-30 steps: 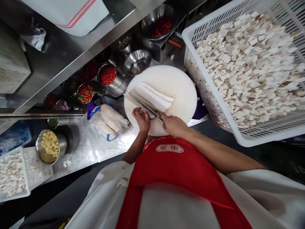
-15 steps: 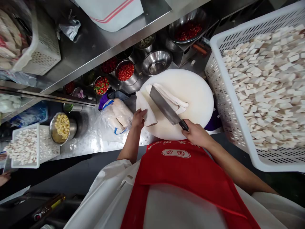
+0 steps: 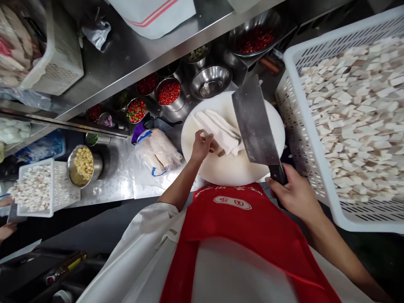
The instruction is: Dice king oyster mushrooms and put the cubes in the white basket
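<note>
My right hand (image 3: 293,189) is closed around the black handle of a cleaver (image 3: 255,126). Its broad blade is raised over the right side of a round white cutting board (image 3: 210,174). Long white slices (image 3: 217,130), which look like king oyster mushroom, lie together in the middle of the board. Just at their left end is my left hand (image 3: 202,145), fingers bent and apart; whether the fingertips touch the slices I cannot tell. Left of the board sits a clear plastic bag (image 3: 158,153) holding whole pale pieces of the same kind.
On the right stands a large white basket (image 3: 311,147) of cut white chunks. Steel containers of chopped chillies (image 3: 168,92) and a steel bowl (image 3: 211,82) line the back, under a metal shelf (image 3: 142,54). Far left are a smaller basket (image 3: 66,185) and another person's hand (image 3: 6,230).
The cleaver has been lifted off the board and moved right, its blade now turned broadside. My left hand has moved right, and the slice it held now lies with the others.
</note>
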